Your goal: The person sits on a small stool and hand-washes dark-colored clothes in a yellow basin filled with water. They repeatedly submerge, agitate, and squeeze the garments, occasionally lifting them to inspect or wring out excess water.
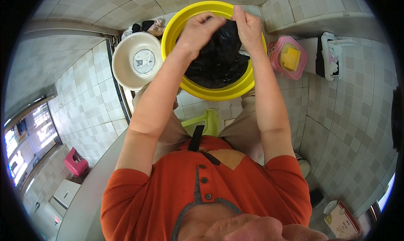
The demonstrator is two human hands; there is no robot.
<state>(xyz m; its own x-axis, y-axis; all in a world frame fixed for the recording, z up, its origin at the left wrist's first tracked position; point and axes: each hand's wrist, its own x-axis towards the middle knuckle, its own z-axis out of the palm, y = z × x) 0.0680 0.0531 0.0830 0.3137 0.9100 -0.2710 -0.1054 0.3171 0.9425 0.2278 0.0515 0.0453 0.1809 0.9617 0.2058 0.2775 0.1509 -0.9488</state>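
Wet black cloth lies bunched in a round yellow plastic basin, and an upper part of it is raised towards the far rim. My left hand, slightly blurred, pinches that raised part from the left. On the right, my right hand grips the same cloth with the thumb pointing up, close to the basin's far right rim. The two hands are a short way apart. The folds hide most of the basin's bottom.
Left of the yellow basin stands a cream basin with a cow picture. Small cloths lie behind it. To the right are a pink tub with a yellow block and a white laundry basket. A green plastic stool is below me.
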